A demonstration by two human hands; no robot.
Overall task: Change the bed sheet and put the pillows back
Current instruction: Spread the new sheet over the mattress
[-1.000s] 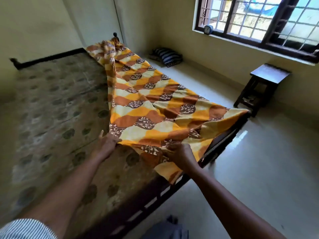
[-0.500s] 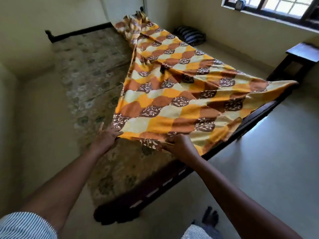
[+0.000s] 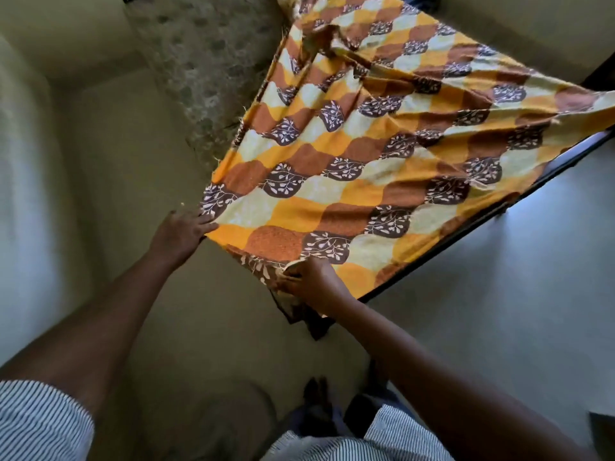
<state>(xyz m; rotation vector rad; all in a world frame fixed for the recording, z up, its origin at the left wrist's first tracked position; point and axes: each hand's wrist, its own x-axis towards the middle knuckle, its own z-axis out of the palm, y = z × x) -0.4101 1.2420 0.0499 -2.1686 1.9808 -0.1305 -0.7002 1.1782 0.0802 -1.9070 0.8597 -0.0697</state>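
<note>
Two hands hold the bed sheet (image 3: 382, 168) taut over the mattress (image 3: 206, 61): left hand (image 3: 181, 232) fingers pinch its 9 o'clock corner; right hand (image 3: 312, 277) fingers clench its 6 o'clock hem.

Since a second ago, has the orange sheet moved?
Yes. The left hand and right hand have pulled the sheet toward the person: its near edge now reaches the foot corner of the bed frame, where bare mattress showed before.
</note>
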